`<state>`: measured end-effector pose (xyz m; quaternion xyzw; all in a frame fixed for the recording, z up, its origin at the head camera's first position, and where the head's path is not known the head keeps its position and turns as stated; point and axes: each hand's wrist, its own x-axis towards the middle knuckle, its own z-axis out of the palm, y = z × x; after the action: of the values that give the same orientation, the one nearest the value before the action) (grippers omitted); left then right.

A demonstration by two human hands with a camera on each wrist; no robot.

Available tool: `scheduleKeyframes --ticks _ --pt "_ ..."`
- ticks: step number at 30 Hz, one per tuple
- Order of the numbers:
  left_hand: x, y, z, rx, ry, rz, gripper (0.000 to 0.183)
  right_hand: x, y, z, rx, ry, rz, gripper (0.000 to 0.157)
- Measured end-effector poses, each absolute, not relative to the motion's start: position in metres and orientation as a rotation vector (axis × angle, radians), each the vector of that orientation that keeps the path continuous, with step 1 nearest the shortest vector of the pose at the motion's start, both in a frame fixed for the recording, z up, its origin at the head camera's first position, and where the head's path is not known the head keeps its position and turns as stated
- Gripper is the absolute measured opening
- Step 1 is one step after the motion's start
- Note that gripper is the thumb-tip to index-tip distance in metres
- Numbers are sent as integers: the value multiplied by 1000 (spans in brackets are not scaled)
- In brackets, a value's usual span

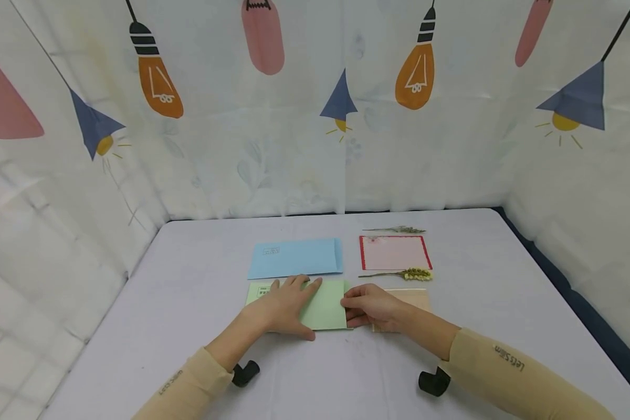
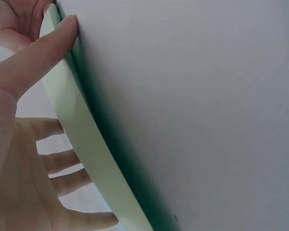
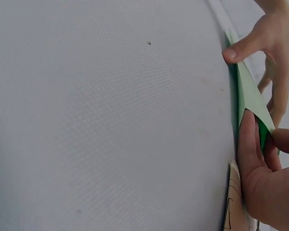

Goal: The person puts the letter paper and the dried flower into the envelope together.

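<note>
A green envelope (image 1: 328, 306) lies on the table with printed marks near its left end. My left hand (image 1: 289, 306) rests across it, fingers spread toward the far edge and thumb (image 2: 62, 36) at the near edge. At the right end my right hand (image 1: 373, 308) pinches the envelope's edge. In the right wrist view, the right fingers (image 3: 250, 139) reach into the green opening, with the thumb on the outside. A beige paper piece (image 1: 412, 298) lies partly hidden behind the right hand; its edge (image 3: 233, 202) shows dark lines up close.
Beyond the green envelope lies a blue envelope (image 1: 299, 259). To its right is a pink card with a red border (image 1: 396, 254), between two dried sprigs, one greenish (image 1: 399, 229) and one yellow (image 1: 417, 274). A patterned curtain (image 1: 294, 146) stands behind the white table (image 1: 189, 280).
</note>
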<state>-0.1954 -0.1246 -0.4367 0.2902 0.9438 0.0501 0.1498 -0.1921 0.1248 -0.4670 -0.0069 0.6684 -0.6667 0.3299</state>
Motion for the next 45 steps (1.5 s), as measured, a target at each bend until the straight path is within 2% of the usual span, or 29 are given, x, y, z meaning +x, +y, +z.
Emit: scheduleKeyframes --ticks 36,45 --pt "-200 -141 -438 894 2731 188 112 -191 121 -451 -63 1913 -1670 18" --pt "-200 -143 -438 914 2718 200 113 -191 129 -451 -137 1986 -1605 25"
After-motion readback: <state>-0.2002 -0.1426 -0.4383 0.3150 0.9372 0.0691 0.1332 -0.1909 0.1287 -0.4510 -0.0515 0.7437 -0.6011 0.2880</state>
